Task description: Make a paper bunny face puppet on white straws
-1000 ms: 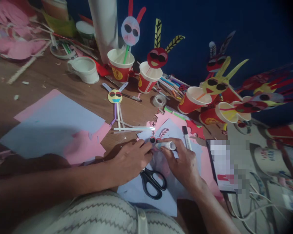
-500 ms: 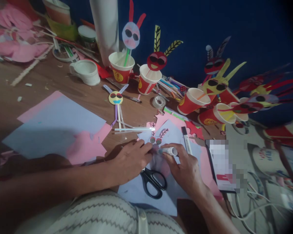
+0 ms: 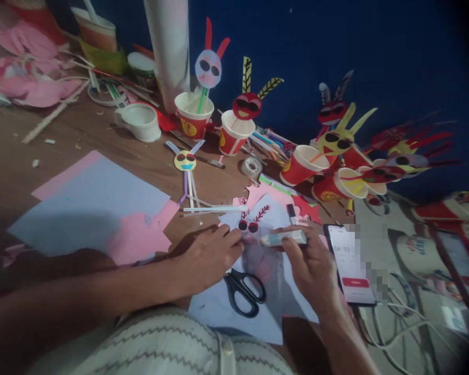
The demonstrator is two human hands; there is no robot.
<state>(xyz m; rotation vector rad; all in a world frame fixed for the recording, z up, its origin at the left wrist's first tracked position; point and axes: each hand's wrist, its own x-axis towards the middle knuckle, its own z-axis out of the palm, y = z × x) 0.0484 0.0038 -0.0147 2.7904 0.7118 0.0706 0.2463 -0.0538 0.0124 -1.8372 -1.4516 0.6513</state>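
Observation:
My right hand [image 3: 310, 255] is closed around a white glue tube [image 3: 283, 238], its tapered tip pointing left. Just beyond that tip lies a small paper face [image 3: 252, 227] with dark round eyes and two pink feelers marked with black lines. Bent over the near left side of the face, my left hand [image 3: 213, 255] holds its edge with the fingertips; its thumb is mostly hidden. Black-handled scissors [image 3: 246, 292] lie on the pale blue paper [image 3: 258, 323] below the hands, their blades under my left hand. Behind my right hand is a black-capped marker [image 3: 292, 213].
Paper straws [image 3: 214, 209] and a finished yellow-faced figure [image 3: 185, 160] lie ahead. Red cups [image 3: 236, 136] holding paper faces line the back. Blue and pink sheets [image 3: 89, 203] are at left, a tape roll [image 3: 252, 166] ahead, a phone [image 3: 349, 265] and cables at right.
My right hand has moved slightly right and turned the glue tube, so its side now shows. My left hand stays at the paper face. The view has shifted a little.

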